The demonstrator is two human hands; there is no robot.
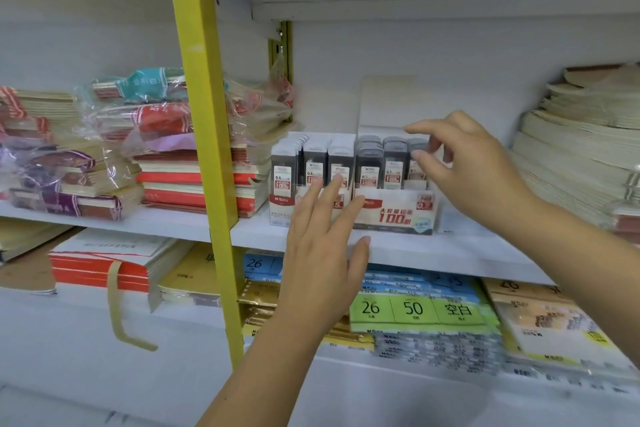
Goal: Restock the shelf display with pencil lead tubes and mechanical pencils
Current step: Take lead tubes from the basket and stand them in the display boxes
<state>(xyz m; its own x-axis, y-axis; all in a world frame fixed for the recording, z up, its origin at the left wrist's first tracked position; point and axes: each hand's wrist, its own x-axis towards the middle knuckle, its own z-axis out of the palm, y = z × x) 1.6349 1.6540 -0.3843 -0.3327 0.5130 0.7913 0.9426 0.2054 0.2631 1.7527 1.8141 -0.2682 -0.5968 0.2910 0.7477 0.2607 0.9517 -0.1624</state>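
Left box point(281, 208) and right box point(394, 215) side by side on your shelf point(433, 250), both full of upright lead tubes point(367, 163), right box printed "100", your left hand point(322, 253) fingers spread before the left box, right hand point(474, 170) fingers curled over tube tops, pinch unclear, green pack point(412, 308) reads "26", "50"

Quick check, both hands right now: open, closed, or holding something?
Left hand: open, straight fingers at the left lead tube box.
Right hand: fingers curled at a lead tube in the right box; grip cannot be told.
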